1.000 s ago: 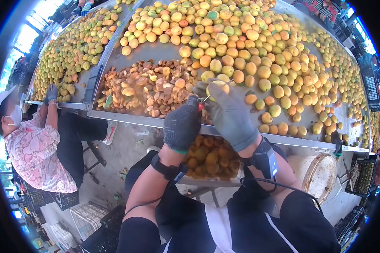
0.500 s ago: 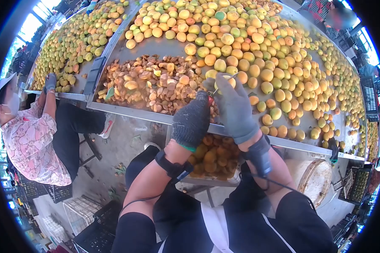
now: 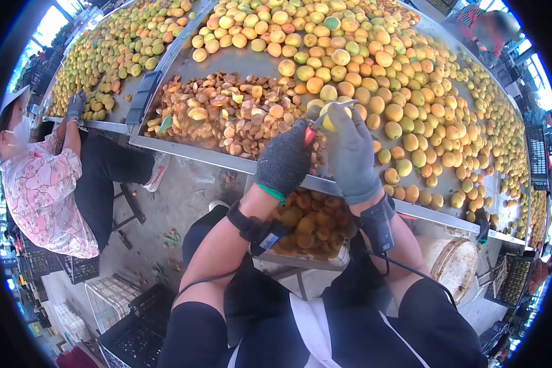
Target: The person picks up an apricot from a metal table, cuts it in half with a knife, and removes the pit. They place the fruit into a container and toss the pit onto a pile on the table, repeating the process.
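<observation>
My left hand [image 3: 284,154], in a dark knitted glove, is closed round the red handle of a small knife [image 3: 310,135]. The thin metal blade reaches right, against a yellow apricot [image 3: 327,121]. Closed on that apricot is my right hand [image 3: 353,154], in a grey glove; its fingers partly hide the fruit. Both hands are just above the table's near edge. Behind the left one lies a heap of split apricot pieces and pits [image 3: 227,113]. A box of apricot halves [image 3: 310,224] sits below my wrists.
Whole apricots [image 3: 411,110] cover much of the metal table [image 3: 239,60], whose raised rim [image 3: 196,152] runs before me. At left, a person in a pink patterned shirt [image 3: 46,196] works at the adjoining table. A white bucket [image 3: 454,264] stands low right; black crates [image 3: 138,325] are low left.
The knife and the apricot have turned in my hands, and the blade now shows above the fruit, pointing right. Both hands stay close together. The whole view has shifted slightly.
</observation>
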`<action>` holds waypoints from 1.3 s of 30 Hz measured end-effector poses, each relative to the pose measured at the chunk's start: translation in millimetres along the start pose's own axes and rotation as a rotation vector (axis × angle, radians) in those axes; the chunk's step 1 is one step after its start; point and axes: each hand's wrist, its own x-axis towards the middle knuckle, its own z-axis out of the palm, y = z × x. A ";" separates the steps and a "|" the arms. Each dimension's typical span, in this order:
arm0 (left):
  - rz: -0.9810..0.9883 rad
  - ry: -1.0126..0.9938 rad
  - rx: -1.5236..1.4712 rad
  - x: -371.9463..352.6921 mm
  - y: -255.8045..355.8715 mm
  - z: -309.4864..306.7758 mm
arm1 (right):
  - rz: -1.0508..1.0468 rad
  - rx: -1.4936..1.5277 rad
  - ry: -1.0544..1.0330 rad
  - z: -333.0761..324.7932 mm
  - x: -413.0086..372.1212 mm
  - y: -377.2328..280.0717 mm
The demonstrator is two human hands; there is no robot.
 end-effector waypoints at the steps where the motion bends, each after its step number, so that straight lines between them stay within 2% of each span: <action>1: -0.002 0.000 0.000 -1.0 0.6 -1.7 | 0.002 0.000 0.000 -1.8 0.7 1.4; 3: 0.011 0.011 0.198 -1.7 3.9 -6.1 | 0.148 0.253 -0.014 -6.1 4.4 2.7; 7: 0.044 -0.020 0.292 2.1 14.4 -19.3 | 0.132 0.177 -0.026 -6.5 3.7 -3.6; 9: 0.063 -0.052 0.301 -4.1 18.9 -20.2 | -0.064 -0.379 0.076 -14.3 2.4 0.8; 10: 0.062 -0.053 0.299 -5.8 16.8 -17.7 | -0.063 -0.380 0.076 -15.7 2.3 2.7; 12: 0.159 0.044 0.216 -8.8 9.3 -11.7 | 0.334 0.289 0.033 -15.3 3.1 5.5; 13: 0.153 0.048 0.216 -9.9 6.9 -10.0 | 0.338 0.287 0.029 -14.3 0.1 5.7; 15: 0.162 0.060 0.195 -9.3 4.3 -9.0 | 0.143 0.241 -0.149 -11.4 -6.6 6.3; 16: 0.156 0.066 0.194 -9.3 4.1 -9.0 | 0.147 0.237 -0.154 -9.3 -5.3 7.2; 19: 0.132 0.024 0.154 -7.8 8.5 -11.2 | -0.076 -0.197 0.108 -3.4 2.2 8.6; 20: 0.098 0.010 0.169 -7.7 11.2 -12.5 | -0.075 -0.198 0.109 -2.2 1.8 5.5; 22: 0.063 -0.004 0.181 -7.4 14.0 -14.3 | 0.174 0.277 -0.106 2.1 0.4 -6.0; 26: 0.061 -0.020 0.176 -4.3 11.1 -9.5 | 0.239 0.285 -0.052 -4.3 4.1 -0.6; 28: 0.046 -0.030 0.205 -3.5 10.5 -7.4 | 0.057 0.050 0.000 -12.5 5.7 11.2; 29: 0.035 -0.055 0.180 -2.6 10.2 -7.9 | 0.056 0.047 0.000 -16.9 6.0 13.5; 31: 0.025 -0.077 0.152 -1.7 9.1 -9.3 | -0.072 -0.110 -0.081 -16.3 5.3 12.1; 33: 0.005 -0.136 0.094 -2.4 7.2 -10.6 | -0.041 -0.115 -0.042 -9.4 3.6 5.1; 35: 0.026 -0.114 0.065 -6.4 5.3 -6.4 | -0.011 -0.118 -0.001 -5.1 3.3 2.9; 37: 0.041 -0.093 0.037 -9.4 6.0 -5.1 | 0.246 0.364 -0.013 -4.8 2.7 5.4; 39: -0.005 -0.105 0.153 -9.2 9.2 -8.4 | 0.232 0.360 -0.004 -3.4 3.7 6.4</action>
